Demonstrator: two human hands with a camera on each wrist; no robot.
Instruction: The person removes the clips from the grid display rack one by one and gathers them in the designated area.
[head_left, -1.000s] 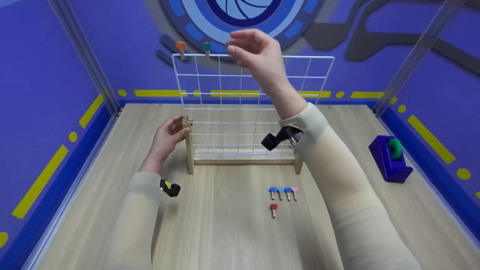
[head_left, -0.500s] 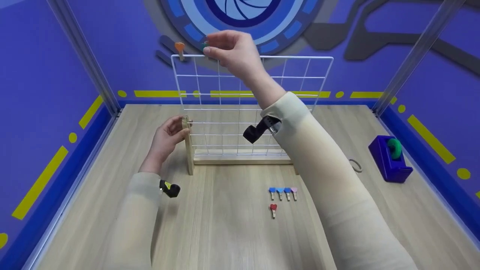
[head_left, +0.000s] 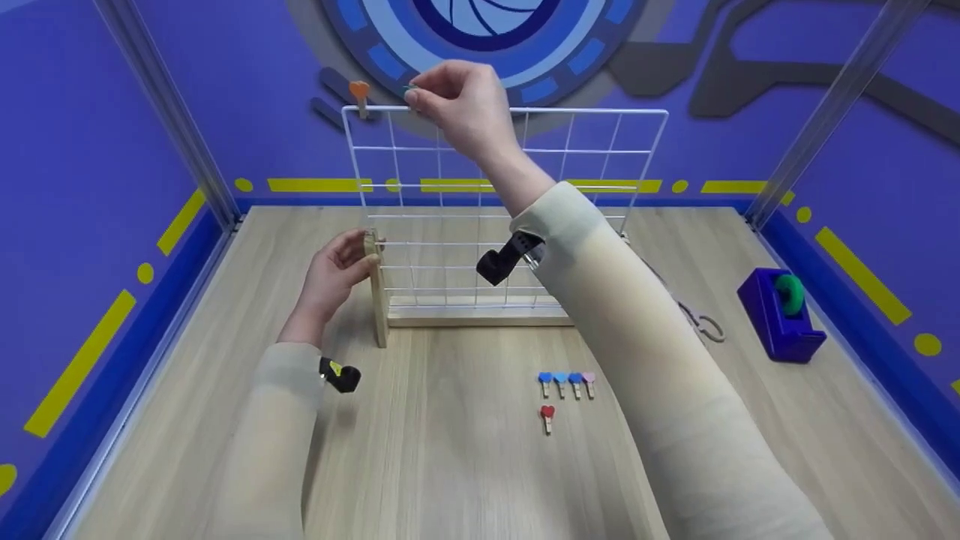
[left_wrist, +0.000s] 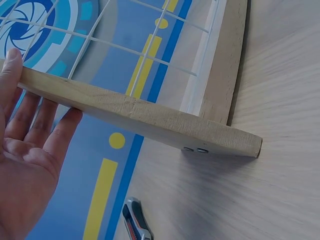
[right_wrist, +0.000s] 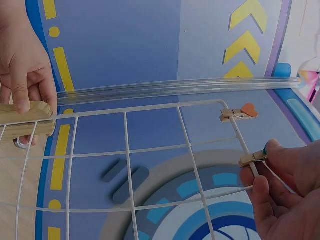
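Note:
In the head view a white wire grid point(head_left: 585, 111) stands upright in a wooden stand point(head_left: 381, 315). My left hand point(head_left: 334, 268) grips the stand's left post, with the thumb on the near side and the fingers behind. At the grid's top wire, my right hand point(head_left: 466, 101) pinches a small wooden clothespin with a green heart, mostly covered by the fingers. The right wrist view shows that clothespin point(right_wrist: 252, 158) across the wire, between thumb and fingertips. Beside it, nearer the corner, a clothespin with an orange heart point(head_left: 360, 91) is clipped to the same wire.
Blue, light blue and pink heart clothespins point(head_left: 561, 382) lie in a row on the table point(head_left: 465, 465), with a red one point(head_left: 547, 418) in front. A blue tape dispenser point(head_left: 776, 319) and scissors point(head_left: 709, 327) lie to the right. The left wrist view shows a utility knife point(left_wrist: 136, 220).
My right hand has moved left along the top wire to the green-heart clothespin and closed its fingertips on it. The scissors have come into view beside the arm. My left hand has stayed put.

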